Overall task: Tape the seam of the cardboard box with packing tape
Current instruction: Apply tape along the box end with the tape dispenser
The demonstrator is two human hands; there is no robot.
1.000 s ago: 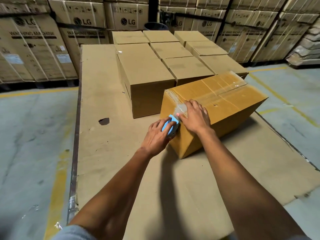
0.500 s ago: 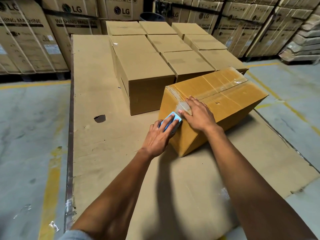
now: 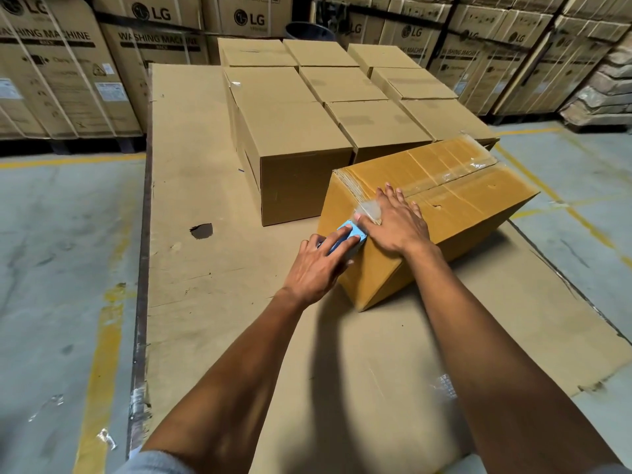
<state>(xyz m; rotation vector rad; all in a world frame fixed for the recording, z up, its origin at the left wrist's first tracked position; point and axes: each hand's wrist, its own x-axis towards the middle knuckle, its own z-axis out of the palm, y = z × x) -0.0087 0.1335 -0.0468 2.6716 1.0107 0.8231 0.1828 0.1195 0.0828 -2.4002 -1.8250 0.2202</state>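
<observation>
— Looking at the box (image 3: 455, 213), where is it sitting?

— It is lying on a big cardboard sheet (image 3: 205, 172) spread over the floor, turned at an angle, just in front of a block of plain closed cartons (image 3: 294, 138). Its far corner is nearly touching that block.

— And the tape?

— A clear strip of tape (image 3: 424, 169) is running along the top seam, wrinkled and shining, and is folding over the near top edge onto the end face.

— What is the right hand doing?

— The right hand (image 3: 396, 224) is lying palm down on the near top corner of the box, fingers stretched out and slightly fanned, not gripping anything. It is pressing the tape flat where it is bending over the edge; a cloudy patch of tape is showing just beside the thumb.

— The left hand?

— The left hand (image 3: 318, 265) is holding a small blue tape dispenser (image 3: 352, 236) against the end face of the box, just below the right thumb. Its grip is wrapping the dispenser: fingers are lying along the top of it, and the toothed cutting edge is pointing toward the right hand. I cannot tell where the thumb is sitting, since the hand is hiding it.

— Anything else around?

— Tall printed washing machine cartons (image 3: 68, 70) are standing along the back, and yellow lines (image 3: 102, 354) are running across the grey concrete floor (image 3: 51, 268). A dark hole (image 3: 201, 230) is showing in the cardboard sheet, left of the hands.
</observation>
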